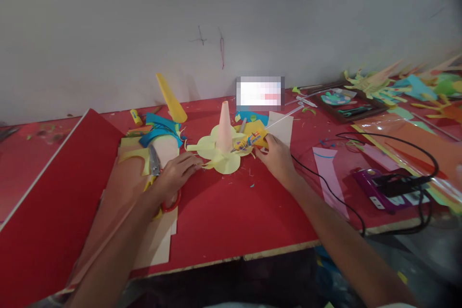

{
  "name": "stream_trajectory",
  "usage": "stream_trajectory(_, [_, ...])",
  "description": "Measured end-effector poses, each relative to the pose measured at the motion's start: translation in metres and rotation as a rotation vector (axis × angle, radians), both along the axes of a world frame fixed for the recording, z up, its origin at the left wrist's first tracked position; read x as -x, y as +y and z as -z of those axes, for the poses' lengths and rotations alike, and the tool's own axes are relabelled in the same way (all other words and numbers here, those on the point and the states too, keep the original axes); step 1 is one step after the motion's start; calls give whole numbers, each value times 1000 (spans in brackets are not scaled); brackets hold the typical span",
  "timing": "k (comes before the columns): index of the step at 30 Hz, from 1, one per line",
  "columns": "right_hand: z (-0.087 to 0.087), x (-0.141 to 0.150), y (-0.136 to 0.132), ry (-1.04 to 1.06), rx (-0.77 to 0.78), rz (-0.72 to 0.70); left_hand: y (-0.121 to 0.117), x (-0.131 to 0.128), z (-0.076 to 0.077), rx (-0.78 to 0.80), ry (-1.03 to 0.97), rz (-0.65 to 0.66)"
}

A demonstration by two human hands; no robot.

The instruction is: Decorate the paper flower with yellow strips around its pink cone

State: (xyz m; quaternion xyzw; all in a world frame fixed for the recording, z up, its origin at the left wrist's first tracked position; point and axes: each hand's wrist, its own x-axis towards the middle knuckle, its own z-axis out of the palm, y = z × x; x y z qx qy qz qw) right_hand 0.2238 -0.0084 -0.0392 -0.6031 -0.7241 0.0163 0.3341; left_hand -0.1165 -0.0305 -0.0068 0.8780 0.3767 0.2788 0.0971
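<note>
A pale pink paper cone stands upright on a light yellow flower-shaped paper base on the red table. My left hand rests on the table with its fingertips touching the left petal of the yellow base. My right hand is at the right side of the base, its fingers closed on a small yellow glue tube that points toward the cone. Scissors with red and yellow handles lie under my left hand and wrist.
A large red sheet covers the table's left side. Blue and yellow paper scraps and a yellow cone lie behind the scissors. A black cable and purple box sit right; more paper crafts far right.
</note>
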Motion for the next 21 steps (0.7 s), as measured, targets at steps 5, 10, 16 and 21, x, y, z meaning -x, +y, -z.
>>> stream_trajectory(5, [-1,-1,0,2,-13,8,-4,-4,-5,-12,-71,-42])
stream_trajectory(10, [-3,-1,0,8,-20,6,-7,-10,-6,-64,-79,-202])
stream_trajectory(16, [-5,-1,-1,18,-22,12,-10,-16,-7,-99,-14,-289])
stream_trajectory(21, [-7,0,-1,22,-19,22,-12,-21,-7,-129,28,-259])
